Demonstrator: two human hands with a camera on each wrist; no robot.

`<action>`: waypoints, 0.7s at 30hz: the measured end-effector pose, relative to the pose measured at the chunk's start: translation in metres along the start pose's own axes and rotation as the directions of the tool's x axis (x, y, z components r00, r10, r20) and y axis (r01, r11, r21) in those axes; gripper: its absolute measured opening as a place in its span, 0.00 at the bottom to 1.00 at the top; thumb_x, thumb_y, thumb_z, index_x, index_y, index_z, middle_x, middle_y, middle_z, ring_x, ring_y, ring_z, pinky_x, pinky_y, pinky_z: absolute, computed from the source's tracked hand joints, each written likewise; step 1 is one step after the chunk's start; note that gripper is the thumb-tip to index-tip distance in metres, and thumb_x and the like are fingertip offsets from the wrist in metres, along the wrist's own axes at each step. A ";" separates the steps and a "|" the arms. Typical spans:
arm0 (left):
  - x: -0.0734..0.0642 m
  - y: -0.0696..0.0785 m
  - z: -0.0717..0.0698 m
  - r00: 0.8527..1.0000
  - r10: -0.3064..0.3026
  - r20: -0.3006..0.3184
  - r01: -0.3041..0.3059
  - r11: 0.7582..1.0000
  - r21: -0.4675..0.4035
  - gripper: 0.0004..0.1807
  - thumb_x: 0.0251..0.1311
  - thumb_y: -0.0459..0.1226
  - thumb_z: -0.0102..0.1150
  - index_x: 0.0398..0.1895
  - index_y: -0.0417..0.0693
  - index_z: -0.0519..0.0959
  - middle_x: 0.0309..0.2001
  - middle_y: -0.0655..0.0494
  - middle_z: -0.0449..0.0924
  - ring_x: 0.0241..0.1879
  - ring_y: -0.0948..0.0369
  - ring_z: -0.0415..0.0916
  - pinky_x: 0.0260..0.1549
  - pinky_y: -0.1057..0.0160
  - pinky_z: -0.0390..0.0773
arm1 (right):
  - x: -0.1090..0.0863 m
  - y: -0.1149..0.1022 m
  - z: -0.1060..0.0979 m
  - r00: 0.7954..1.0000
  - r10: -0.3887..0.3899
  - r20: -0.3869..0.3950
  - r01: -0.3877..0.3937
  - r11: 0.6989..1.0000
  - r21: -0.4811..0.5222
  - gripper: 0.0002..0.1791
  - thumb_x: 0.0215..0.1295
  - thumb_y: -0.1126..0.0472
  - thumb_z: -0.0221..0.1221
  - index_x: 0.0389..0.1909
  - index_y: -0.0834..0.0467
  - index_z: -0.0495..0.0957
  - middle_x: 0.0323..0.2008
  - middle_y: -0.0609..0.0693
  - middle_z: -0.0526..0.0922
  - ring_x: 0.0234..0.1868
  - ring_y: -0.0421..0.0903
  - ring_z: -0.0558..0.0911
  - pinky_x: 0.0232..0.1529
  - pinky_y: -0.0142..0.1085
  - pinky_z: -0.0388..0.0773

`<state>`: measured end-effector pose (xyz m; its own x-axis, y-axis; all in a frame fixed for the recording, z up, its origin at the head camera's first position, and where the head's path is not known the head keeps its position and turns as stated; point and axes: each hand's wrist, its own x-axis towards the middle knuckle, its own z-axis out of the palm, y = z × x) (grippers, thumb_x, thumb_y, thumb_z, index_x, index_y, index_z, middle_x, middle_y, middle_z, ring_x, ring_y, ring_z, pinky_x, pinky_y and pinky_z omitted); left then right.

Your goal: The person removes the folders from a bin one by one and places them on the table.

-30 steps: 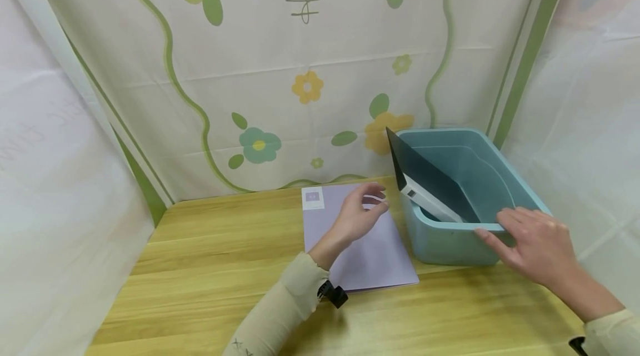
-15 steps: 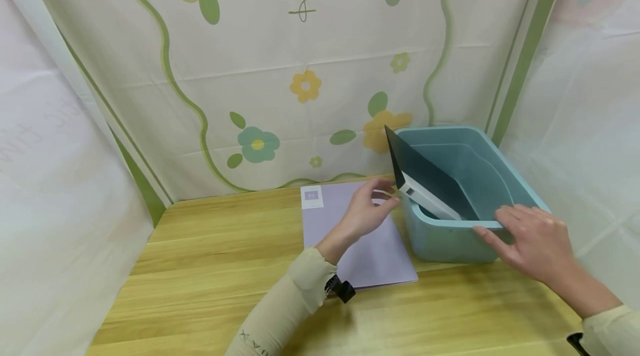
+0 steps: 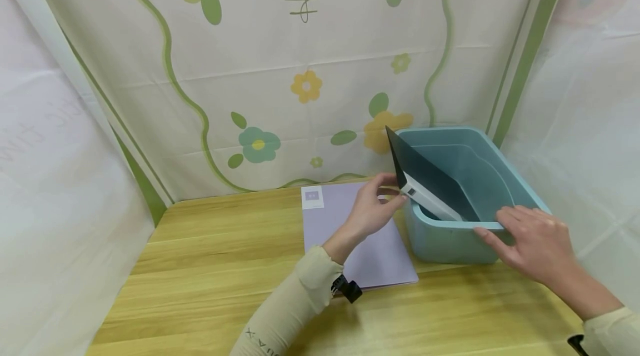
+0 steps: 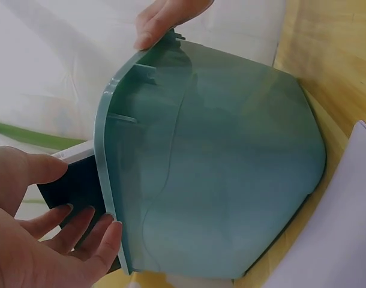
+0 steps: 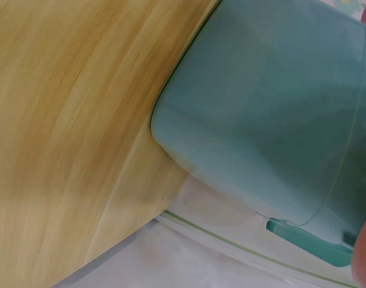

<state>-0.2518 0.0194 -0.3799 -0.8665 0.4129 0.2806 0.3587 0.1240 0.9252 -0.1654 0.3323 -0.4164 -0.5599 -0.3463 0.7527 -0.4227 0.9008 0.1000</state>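
Observation:
A dark file binder (image 3: 431,175) with a white edge leans inside the blue-green plastic bin (image 3: 445,246), its upper left corner sticking out above the rim. My left hand (image 3: 369,210) holds that protruding end. In the left wrist view, the thumb (image 4: 46,168) lies at the binder's white edge and the fingers spread along its dark face, fingertips right at the bin rim. At the near right corner of the bin, my right hand (image 3: 542,245) grips the rim, fingers over the top and thumb along the outside. The binder's lower part is hidden in the bin.
A light purple folder (image 3: 377,259) with a white label lies flat on the wooden table (image 3: 215,256), left of the bin and under my left forearm. Printed curtains (image 3: 250,50) hang behind and on both sides. The bin stands near the right curtain.
My left hand has moved right from above the purple folder to the binder's protruding end and taken hold of it. The right hand stays on the bin rim; binder and bin look unmoved.

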 end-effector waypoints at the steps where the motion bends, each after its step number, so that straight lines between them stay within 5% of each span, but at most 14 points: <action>1: 0.000 0.001 0.000 1.000 0.004 -0.004 -0.004 1.000 -0.006 0.21 0.67 0.37 0.66 0.62 0.49 0.77 0.54 0.58 0.81 0.55 0.56 0.80 0.49 0.69 0.81 | 0.000 0.000 0.000 1.000 0.000 0.001 0.000 1.000 -0.001 0.34 0.69 0.24 0.45 0.20 0.49 0.63 0.19 0.36 0.57 0.17 0.37 0.57 0.17 0.29 0.46; 12: 0.004 0.013 0.006 1.000 0.030 0.002 -0.029 0.983 -0.182 0.23 0.64 0.32 0.68 0.62 0.44 0.75 0.58 0.54 0.80 0.55 0.64 0.81 0.52 0.69 0.81 | 0.001 -0.001 0.000 1.000 -0.001 -0.010 0.001 1.000 0.004 0.34 0.69 0.23 0.45 0.21 0.48 0.62 0.18 0.37 0.58 0.17 0.37 0.58 0.17 0.29 0.47; 21: 0.006 0.022 0.014 0.999 -0.032 0.038 0.038 0.981 -0.191 0.31 0.61 0.38 0.72 0.65 0.54 0.70 0.63 0.63 0.73 0.55 0.69 0.79 0.46 0.67 0.82 | 0.001 0.000 0.001 0.999 -0.014 -0.029 0.014 1.000 0.004 0.34 0.69 0.23 0.44 0.21 0.49 0.63 0.18 0.38 0.60 0.17 0.38 0.59 0.16 0.30 0.49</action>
<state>-0.2440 0.0377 -0.3614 -0.8635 0.4428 0.2413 0.2524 -0.0346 0.9670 -0.1671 0.3316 -0.4160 -0.5327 -0.3510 0.7701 -0.4330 0.8948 0.1084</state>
